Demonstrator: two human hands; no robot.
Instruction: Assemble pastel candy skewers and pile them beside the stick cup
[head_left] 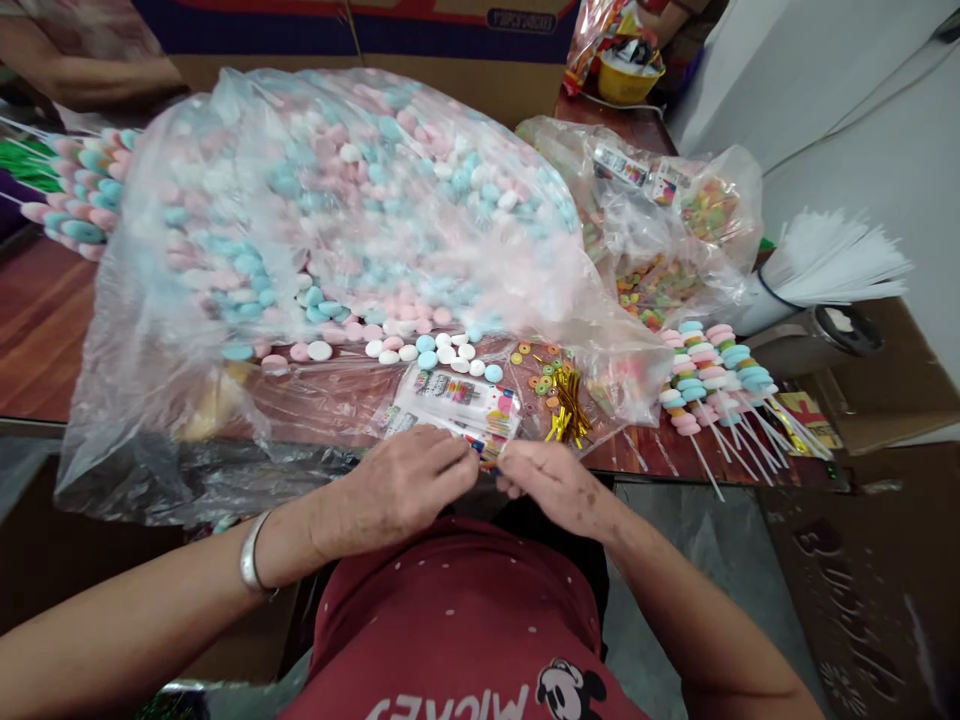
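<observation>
My left hand [409,482] and my right hand [556,487] meet at the table's front edge, both with fingers closed in a pinch. Between the fingertips shows a small coloured bit of a printed plastic bag [489,467]; most of it is hidden by the fingers. Just beyond lie flat clear printed bags [450,398] in a small stack. Loose pink, white and blue candies [426,359] sit behind them. To the right are small ring candies [541,384] and a bunch of gold twist ties [568,405].
A large clear sack [360,200] of pastel candies covers the table's middle. At right stand finished candy skewers [705,375], a container of white sticks [832,260] and a grey mug [795,345]. Another bag [675,210] holds ring candies. Another person's arm [90,75] shows at upper left.
</observation>
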